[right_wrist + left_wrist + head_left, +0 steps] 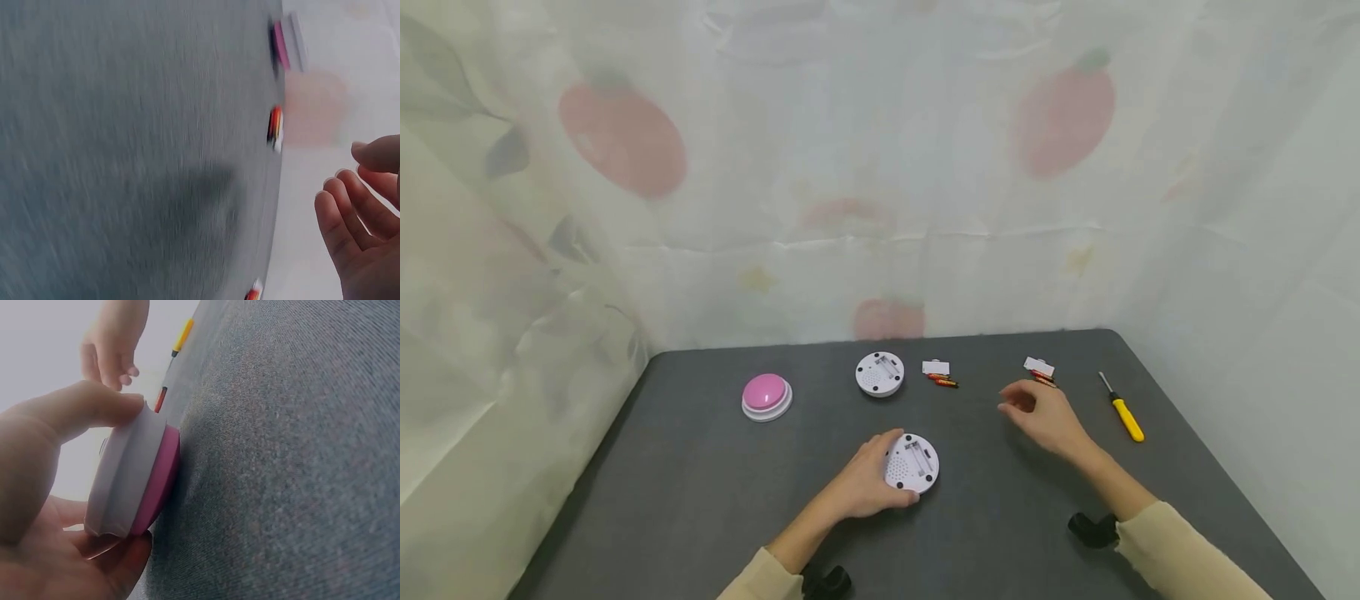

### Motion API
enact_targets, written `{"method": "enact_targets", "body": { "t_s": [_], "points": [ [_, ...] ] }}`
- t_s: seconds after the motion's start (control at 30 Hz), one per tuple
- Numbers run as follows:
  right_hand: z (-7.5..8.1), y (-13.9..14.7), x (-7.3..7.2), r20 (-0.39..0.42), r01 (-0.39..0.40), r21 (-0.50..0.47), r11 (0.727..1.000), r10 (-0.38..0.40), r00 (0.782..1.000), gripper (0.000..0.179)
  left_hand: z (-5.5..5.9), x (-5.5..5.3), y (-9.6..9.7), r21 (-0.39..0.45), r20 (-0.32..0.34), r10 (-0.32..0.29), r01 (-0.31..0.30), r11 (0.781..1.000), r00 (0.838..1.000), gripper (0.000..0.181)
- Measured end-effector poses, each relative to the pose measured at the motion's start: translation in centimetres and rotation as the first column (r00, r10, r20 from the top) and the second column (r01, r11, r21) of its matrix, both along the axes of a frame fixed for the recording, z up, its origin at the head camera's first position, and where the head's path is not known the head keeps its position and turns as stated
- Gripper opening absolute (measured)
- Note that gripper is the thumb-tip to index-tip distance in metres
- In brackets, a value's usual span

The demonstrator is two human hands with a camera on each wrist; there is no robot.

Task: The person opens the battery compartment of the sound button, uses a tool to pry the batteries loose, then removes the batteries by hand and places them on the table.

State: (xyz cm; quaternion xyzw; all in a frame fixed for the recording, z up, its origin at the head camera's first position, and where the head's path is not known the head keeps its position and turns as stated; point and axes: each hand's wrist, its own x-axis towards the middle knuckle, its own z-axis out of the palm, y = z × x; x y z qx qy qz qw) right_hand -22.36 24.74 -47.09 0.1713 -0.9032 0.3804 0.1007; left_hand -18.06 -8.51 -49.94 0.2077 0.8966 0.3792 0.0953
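My left hand (867, 482) grips a round white push button (916, 467), thumb on one side and fingers on the other. It is upside down, showing an uncovered battery compartment; its pink dome (164, 475) faces the table in the left wrist view. My right hand (1047, 417) hovers above the table with loosely bent fingers (337, 231), holding nothing. Just beyond it in the head view lie red-and-black batteries (1042, 377) beside a white battery cover (1039, 365).
Farther back, a second upturned button (880, 374) sits left of another white cover (936, 367) and batteries (943, 381). A pink-topped button (766, 397) stands upright at left. A yellow-handled screwdriver (1126, 417) lies near the grey table's right edge. Printed curtains hang behind.
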Motion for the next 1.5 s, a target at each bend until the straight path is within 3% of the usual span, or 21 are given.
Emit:
{"method": "enact_targets", "body": {
  "t_s": [0.17,0.3,0.5,0.7,1.07,1.27,1.5],
  "points": [
    [-0.1,-2.0,1.3,0.039,-0.061,-0.04,0.997,0.063,0.997,0.022,0.0,-0.1,0.1,0.014,0.002,-0.012,0.012,1.0,1.0,0.1],
    [-0.5,-3.2,2.1,0.06,-0.153,-0.061,0.986,0.157,0.986,0.027,0.1,0.0,0.1,0.025,0.002,-0.014,0.014,1.0,1.0,0.101],
    [-1.1,-4.8,3.1,0.138,-0.32,-0.079,0.944,0.329,0.934,0.047,0.0,0.2,0.2,0.063,-0.01,-0.01,0.01,0.998,1.0,0.099],
    [-1.8,-6.1,4.4,0.159,-0.392,-0.075,0.917,0.399,0.903,0.064,-0.4,0.5,0.6,0.085,-0.031,-0.023,0.026,0.996,0.999,0.095],
    [-2.5,-5.8,4.9,0.153,-0.329,-0.025,0.944,0.329,0.932,0.072,-0.1,0.3,1.8,0.077,-0.004,-0.062,0.062,0.995,0.998,0.082],
    [-2.2,-4.6,4.1,0.179,-0.292,-0.084,0.953,0.302,0.936,0.071,0.1,-1.1,3.1,0.102,0.019,-0.07,0.067,0.992,0.997,0.074],
    [-2.2,-2.9,2.8,0.244,-0.208,-0.105,0.972,0.228,0.943,0.068,-0.3,-3.5,5.1,0.121,-0.009,-0.064,0.065,0.99,0.998,0.071]
  ]
}}
